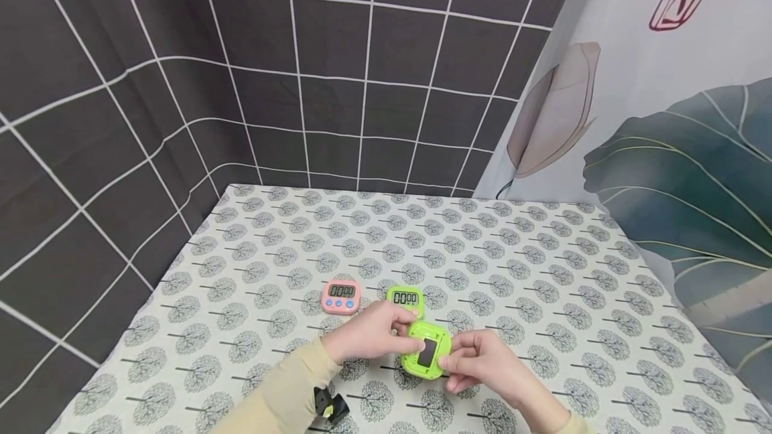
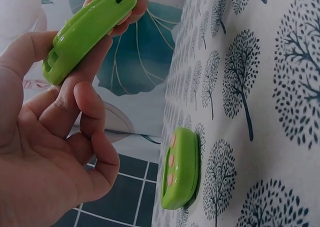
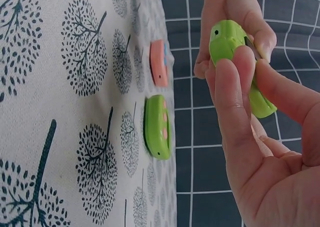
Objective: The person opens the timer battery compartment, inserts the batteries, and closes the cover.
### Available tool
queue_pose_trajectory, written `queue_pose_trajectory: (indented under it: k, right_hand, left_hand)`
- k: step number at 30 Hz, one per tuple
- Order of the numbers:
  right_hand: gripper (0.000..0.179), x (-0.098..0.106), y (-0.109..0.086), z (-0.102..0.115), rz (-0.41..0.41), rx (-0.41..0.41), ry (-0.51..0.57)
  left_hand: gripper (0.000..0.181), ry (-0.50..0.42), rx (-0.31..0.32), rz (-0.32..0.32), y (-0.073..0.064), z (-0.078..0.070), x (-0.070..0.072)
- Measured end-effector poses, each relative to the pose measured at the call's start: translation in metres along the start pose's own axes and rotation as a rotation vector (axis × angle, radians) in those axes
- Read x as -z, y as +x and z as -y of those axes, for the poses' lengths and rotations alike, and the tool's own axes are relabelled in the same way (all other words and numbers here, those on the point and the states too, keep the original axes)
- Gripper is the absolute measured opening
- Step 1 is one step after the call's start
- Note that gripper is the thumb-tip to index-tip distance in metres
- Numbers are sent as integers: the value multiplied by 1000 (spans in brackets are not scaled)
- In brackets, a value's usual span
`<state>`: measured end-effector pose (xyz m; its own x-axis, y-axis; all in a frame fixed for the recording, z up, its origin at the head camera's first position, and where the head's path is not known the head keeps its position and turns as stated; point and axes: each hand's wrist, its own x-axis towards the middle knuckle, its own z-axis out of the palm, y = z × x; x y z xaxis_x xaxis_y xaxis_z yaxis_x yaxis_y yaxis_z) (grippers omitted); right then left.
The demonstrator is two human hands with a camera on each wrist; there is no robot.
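Note:
Both hands hold a green digital timer (image 1: 425, 350) above the table, its back turned up with a dark rectangle in the middle. The left hand (image 1: 376, 332) pinches its left side, the thumb reaching over the back near the dark rectangle. At the lower right edge, the right hand (image 1: 482, 362) grips the same timer between thumb and fingers. In the right wrist view the held timer (image 3: 227, 42) is seen edge-on between the two hands. A second green timer (image 1: 405, 298) lies face up just beyond the left fingers, its display showing zeros and pink buttons on its front (image 2: 172, 162).
Left of the second green timer lies a pink timer (image 1: 341, 297) with blue buttons. A small black object (image 1: 330, 408) shows by the left sleeve. The tree-print tablecloth (image 1: 289, 233) ends at a dark gridded curtain (image 1: 338, 99) behind and a leaf-print cloth (image 1: 675, 173) at right.

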<state>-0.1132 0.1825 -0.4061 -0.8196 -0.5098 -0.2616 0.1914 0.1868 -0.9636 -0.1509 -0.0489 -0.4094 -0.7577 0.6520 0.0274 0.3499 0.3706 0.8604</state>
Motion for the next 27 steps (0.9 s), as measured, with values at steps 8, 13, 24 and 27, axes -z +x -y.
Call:
queue_pose_trajectory:
  k: [8,13,24,27]
  right_hand:
    - [31,-1,-1,1,-37,28,-41]
    - [30,-4,0,2,-64,47,-60]
    - [26,-13,0,6,-155,88,-146]
    - [27,-15,0,7,-180,79,-181]
  left_hand:
    - [16,-49,-25,54,-1,0,2]
    - [22,-43,-21,49,-2,-1,3]
    - [21,-54,30,50,-3,-5,8]
    - [22,-54,42,49,-3,-5,9]
